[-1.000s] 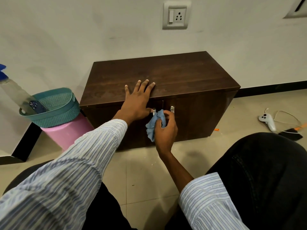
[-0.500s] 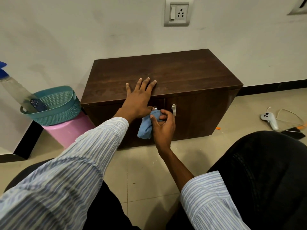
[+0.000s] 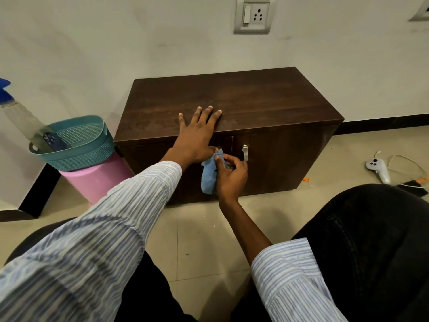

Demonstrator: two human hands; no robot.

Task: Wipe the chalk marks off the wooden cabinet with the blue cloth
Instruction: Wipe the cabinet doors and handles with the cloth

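A dark wooden cabinet [image 3: 267,105] stands against the wall, with two metal door handles on its front. My left hand [image 3: 197,135] lies flat on the front edge of its top, fingers spread. My right hand [image 3: 232,175] grips a bunched blue cloth [image 3: 209,175] against the cabinet front, right at the left handle; the cloth hangs down below my fingers. The right handle [image 3: 245,152] is uncovered. I see no clear chalk marks on the visible wood.
A teal basket [image 3: 76,145] holding a spray bottle [image 3: 21,117] sits on a pink stool [image 3: 97,177] left of the cabinet. A white controller [image 3: 378,168] and cords lie on the tiled floor at right. My dark-trousered knees fill the foreground.
My right hand with the cloth has shifted slightly left and down along the cabinet front, from between the handles to the left handle. My left hand has stayed put.
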